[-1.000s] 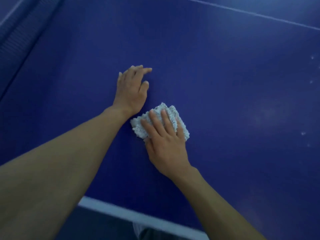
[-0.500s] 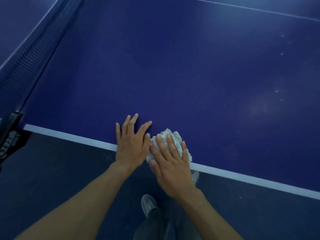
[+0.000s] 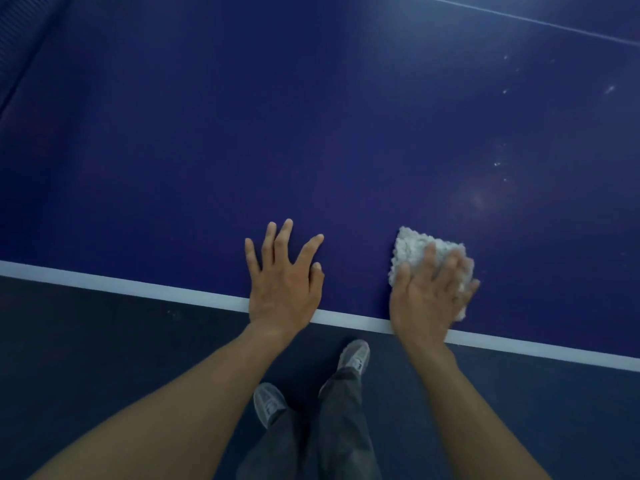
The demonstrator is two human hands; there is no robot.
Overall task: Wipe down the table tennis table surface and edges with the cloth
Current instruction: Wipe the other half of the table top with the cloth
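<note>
Both hands flat on table (image 3: 311,133); cloth (image 3: 415,251) beneath right hand (image 3: 427,299).

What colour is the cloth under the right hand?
White to pale grey, with a nubby texture; the cloth shows in the head view, pressed by the right hand.

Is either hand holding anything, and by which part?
Nothing is gripped. The right hand presses flat on the near part of the cloth, against the table; the left hand rests bare on the table.
</note>
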